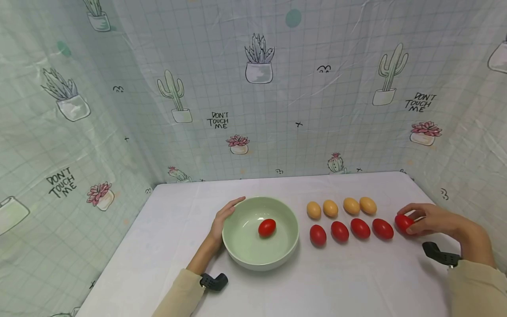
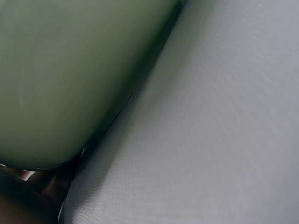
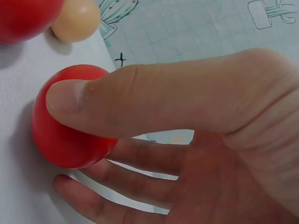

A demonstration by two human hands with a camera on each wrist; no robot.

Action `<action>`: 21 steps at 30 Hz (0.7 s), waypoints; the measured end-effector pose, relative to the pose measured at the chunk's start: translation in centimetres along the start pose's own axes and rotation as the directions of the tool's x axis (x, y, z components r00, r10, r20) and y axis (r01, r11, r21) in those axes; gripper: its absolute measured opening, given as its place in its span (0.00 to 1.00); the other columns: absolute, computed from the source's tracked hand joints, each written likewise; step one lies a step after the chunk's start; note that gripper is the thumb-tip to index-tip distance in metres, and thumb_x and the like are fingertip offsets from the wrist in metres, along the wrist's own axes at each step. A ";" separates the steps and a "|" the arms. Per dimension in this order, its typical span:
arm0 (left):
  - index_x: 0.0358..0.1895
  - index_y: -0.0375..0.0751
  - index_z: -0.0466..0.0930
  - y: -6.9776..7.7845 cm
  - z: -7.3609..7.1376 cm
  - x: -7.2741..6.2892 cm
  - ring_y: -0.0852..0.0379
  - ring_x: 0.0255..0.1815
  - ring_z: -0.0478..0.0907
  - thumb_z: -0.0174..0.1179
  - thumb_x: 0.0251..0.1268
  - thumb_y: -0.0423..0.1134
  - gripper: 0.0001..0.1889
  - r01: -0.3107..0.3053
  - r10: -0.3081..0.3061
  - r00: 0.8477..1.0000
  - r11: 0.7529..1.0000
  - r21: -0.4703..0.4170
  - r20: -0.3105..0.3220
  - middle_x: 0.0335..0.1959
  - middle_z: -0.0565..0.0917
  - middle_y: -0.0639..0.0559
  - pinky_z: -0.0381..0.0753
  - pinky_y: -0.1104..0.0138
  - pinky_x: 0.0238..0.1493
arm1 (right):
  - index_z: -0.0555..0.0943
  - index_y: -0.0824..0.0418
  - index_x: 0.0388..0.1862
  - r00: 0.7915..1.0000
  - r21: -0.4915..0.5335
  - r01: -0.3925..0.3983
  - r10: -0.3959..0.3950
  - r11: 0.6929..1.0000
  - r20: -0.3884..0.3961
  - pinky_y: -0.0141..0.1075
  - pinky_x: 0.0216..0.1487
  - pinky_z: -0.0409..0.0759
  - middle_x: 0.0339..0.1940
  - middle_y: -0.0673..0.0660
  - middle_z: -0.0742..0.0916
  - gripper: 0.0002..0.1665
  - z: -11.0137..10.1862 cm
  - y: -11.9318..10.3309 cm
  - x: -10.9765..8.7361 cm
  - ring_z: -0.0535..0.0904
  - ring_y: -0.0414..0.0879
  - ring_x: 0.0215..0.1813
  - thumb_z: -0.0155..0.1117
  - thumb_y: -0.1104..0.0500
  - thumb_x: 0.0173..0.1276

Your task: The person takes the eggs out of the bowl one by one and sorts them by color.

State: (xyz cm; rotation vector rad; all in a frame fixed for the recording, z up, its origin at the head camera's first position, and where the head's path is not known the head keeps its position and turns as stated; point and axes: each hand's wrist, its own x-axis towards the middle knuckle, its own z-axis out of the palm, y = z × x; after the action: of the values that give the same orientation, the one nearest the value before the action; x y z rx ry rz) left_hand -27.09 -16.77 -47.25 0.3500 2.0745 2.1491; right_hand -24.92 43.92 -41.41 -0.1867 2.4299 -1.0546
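My right hand (image 1: 437,220) pinches a red egg (image 3: 74,135) at the right end of a row of red eggs. In the right wrist view the thumb lies across its near side and the fingers are behind it. The egg is at the table surface; whether it touches cannot be told. A pale green bowl (image 1: 259,263) stands left of the row, with one red egg (image 1: 267,228) inside. My left hand (image 1: 220,224) rests against the bowl's left outer wall, fingers extended along it. The left wrist view shows mostly the bowl's side (image 2: 65,74), with fingers dark at the lower left.
Several red eggs (image 1: 360,228) lie in a row right of the bowl. Behind them sit several yellow eggs (image 1: 330,208). A white cloth covers the table (image 1: 317,286), and patterned sheets (image 1: 293,101) hang at the back and both sides.
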 end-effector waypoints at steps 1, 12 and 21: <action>0.76 0.47 0.68 0.0 0.0 0.0 0.53 0.71 0.75 0.34 0.82 0.43 0.26 0.000 0.000 1.000 1.000 -0.001 0.002 0.76 0.72 0.45 0.82 0.70 0.62 | 0.65 0.77 0.69 1.000 -0.002 0.000 0.000 1.000 0.005 0.46 0.51 0.89 0.60 0.77 0.77 0.37 0.0 0.0 0.0 0.77 0.55 0.58 0.68 0.60 0.69; 0.76 0.45 0.68 0.0 0.0 0.0 0.61 0.66 0.78 0.35 0.82 0.42 0.26 0.000 0.000 1.000 1.000 -0.025 -0.004 0.76 0.72 0.43 0.82 0.70 0.61 | 0.68 0.73 0.70 1.000 -0.043 -0.001 0.001 0.999 0.009 0.48 0.51 0.88 0.61 0.74 0.77 0.39 0.0 -0.1 -0.3 0.76 0.56 0.59 0.70 0.56 0.66; 0.76 0.43 0.68 0.1 0.0 0.0 0.62 0.64 0.79 0.36 0.82 0.42 0.26 -0.009 0.008 1.000 0.999 -0.035 -0.001 0.76 0.72 0.41 0.83 0.70 0.60 | 0.67 0.74 0.69 1.000 -0.053 0.008 -0.008 0.999 0.014 0.48 0.52 0.88 0.61 0.76 0.77 0.37 0.0 -0.1 -0.4 0.76 0.56 0.59 0.68 0.56 0.68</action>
State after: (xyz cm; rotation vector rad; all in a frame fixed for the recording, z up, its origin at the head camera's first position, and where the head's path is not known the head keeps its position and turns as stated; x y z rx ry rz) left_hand -27.12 -16.76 -47.19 0.3545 2.0365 2.1879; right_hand -24.62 43.96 -41.14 -0.2204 2.4485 -0.9899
